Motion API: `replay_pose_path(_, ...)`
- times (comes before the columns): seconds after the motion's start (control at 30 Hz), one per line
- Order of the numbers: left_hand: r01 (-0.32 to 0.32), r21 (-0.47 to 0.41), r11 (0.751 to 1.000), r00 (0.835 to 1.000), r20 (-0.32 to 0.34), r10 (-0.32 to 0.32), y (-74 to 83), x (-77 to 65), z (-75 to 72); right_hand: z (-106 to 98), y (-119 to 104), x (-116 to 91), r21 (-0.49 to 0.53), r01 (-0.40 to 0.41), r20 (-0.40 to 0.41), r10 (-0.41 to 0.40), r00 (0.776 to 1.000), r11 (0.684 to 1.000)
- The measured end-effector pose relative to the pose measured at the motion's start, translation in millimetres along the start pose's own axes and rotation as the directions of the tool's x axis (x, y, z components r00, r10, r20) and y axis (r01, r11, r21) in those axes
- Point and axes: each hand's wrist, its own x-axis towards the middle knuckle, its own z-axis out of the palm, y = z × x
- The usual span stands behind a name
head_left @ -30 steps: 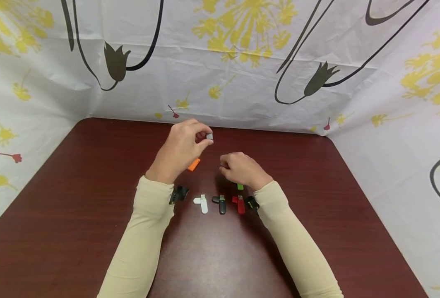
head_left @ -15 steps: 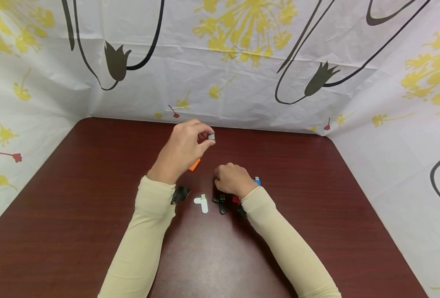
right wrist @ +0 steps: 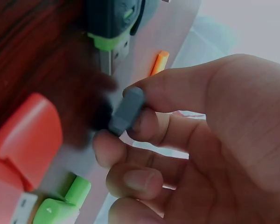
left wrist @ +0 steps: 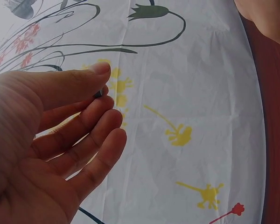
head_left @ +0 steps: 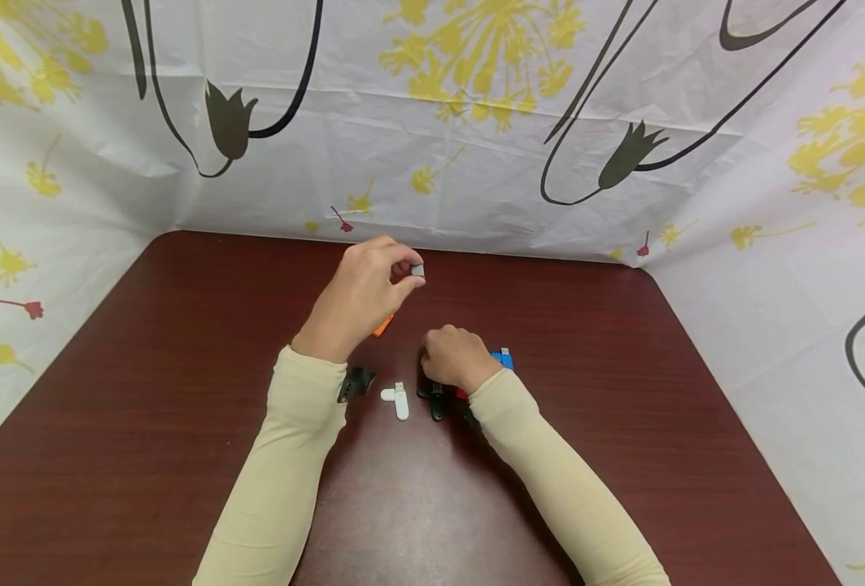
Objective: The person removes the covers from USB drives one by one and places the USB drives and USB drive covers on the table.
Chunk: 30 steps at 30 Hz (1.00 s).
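My left hand (head_left: 359,297) is raised above the table and pinches a small grey block (head_left: 417,270) between thumb and index finger. Only a dark sliver of that block shows in the left wrist view. Low over the table, my right hand (head_left: 456,358) pinches a small dark grey block (right wrist: 127,111), which the head view hides. Close by it are a black USB stick (right wrist: 109,21) with a bare plug and a red USB stick (right wrist: 35,133). A green USB stick (right wrist: 56,212) shows at the bottom of the right wrist view.
A white USB stick (head_left: 401,404) with its cap alongside lies left of the black one. An orange stick (head_left: 384,325) is partly behind my left hand. Just beyond my right wrist lies a blue USB stick (head_left: 504,359). Patterned white sheeting (head_left: 461,187) borders the dark red table (head_left: 586,325).
My right hand has moved nearer and slightly left, now over the row of USB sticks, uncovering the blue one. My left hand has shifted a little right, keeping its grey block.
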Motion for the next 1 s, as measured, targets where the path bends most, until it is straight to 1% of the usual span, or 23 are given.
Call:
replay_pose_path(0.2,0.000,0.003,1.000,1.000,-0.001,0.000,0.0,-0.2,0.0,3,0,2,0.002,-0.011,0.024,0.011,1.000,1.000)
replay_pose_path(0.3,-0.003,0.005,1.000,1.000,-0.003,0.003,-0.5,-0.2,0.3,5,3,6,0.001,-0.020,0.049,0.020,0.999,1.000)
replay_pose_path(0.33,-0.005,0.005,1.000,1.000,-0.004,0.005,-0.7,-0.2,0.3,10,8,11,-0.008,-0.005,0.039,0.005,0.999,1.000)
replay_pose_path(0.37,-0.006,0.005,1.000,1.000,-0.004,0.006,-0.8,-0.1,0.3,10,10,13,-0.012,-0.002,0.046,0.003,0.999,1.000)
replay_pose_path(0.4,-0.007,0.005,1.000,1.000,-0.005,0.007,-0.8,-0.1,0.4,15,17,17,-0.016,0.022,0.023,-0.022,0.999,1.000)
replay_pose_path(0.47,-0.007,0.004,1.000,1.000,-0.008,0.007,-0.5,0.0,0.3,11,22,17,-0.015,0.028,0.013,-0.028,1.000,0.999)
replay_pose_path(0.53,-0.004,0.004,1.000,1.000,-0.005,0.004,-0.4,0.3,0.2,2,26,13,0.003,0.030,-0.019,-0.030,0.999,1.000)
replay_pose_path(0.57,-0.001,0.003,1.000,1.000,-0.001,0.001,-0.5,0.5,0.3,-9,24,7,0.027,0.014,-0.022,-0.013,1.000,1.000)
replay_pose_path(0.6,0.004,0.002,1.000,1.000,0.004,-0.004,-0.6,0.8,0.5,-16,26,3,0.045,0.015,-0.049,-0.012,0.999,0.999)
replay_pose_path(0.63,0.008,0.004,1.000,1.000,0.011,-0.009,-0.9,1.1,0.7,-28,23,-4,0.066,-0.007,-0.053,0.010,0.999,0.998)
replay_pose_path(0.77,0.031,0.016,0.999,0.998,0.046,-0.032,-2.3,2.7,2.4,-53,29,-20,0.117,0.005,-0.164,0.015,0.986,0.993)
replay_pose_path(0.9,0.069,0.043,0.997,0.993,0.089,-0.072,-3.8,3.7,5.1,-71,37,-33,0.159,0.005,-0.246,0.034,0.969,0.987)
replay_pose_path(1.0,0.111,0.068,0.992,0.983,0.137,-0.119,-5.4,4.4,8.0,-80,43,-40,0.187,0.004,-0.288,0.051,0.956,0.982)
